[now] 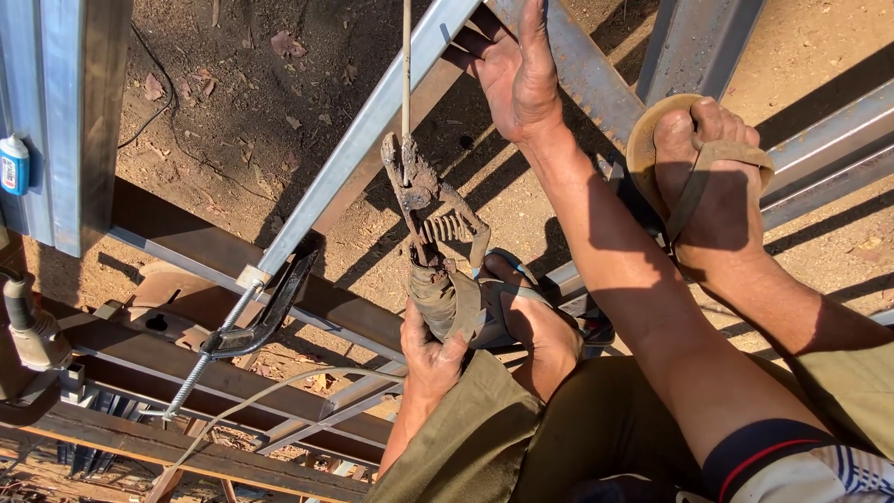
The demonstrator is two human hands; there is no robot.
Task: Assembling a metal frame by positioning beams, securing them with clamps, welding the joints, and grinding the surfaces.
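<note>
My left hand (430, 352) grips the wrapped handle of a rusty welding electrode holder (424, 200) with a bare spring. A thin welding rod (406, 56) sticks up from its jaws, beside a slanted galvanised steel channel (363, 130). My right hand (515, 74) reaches forward with its palm showing and fingers curled on a rusty flat steel bar (587, 70). My feet, in sandals (708, 177), rest on the steel frame.
A black screw clamp (265, 312) pinches the channel to a dark steel beam (186, 237). A grey cable (251, 401) runs below it. A small blue and white bottle (13, 163) sits at the left on a steel post. Dry dirt and leaves lie beneath.
</note>
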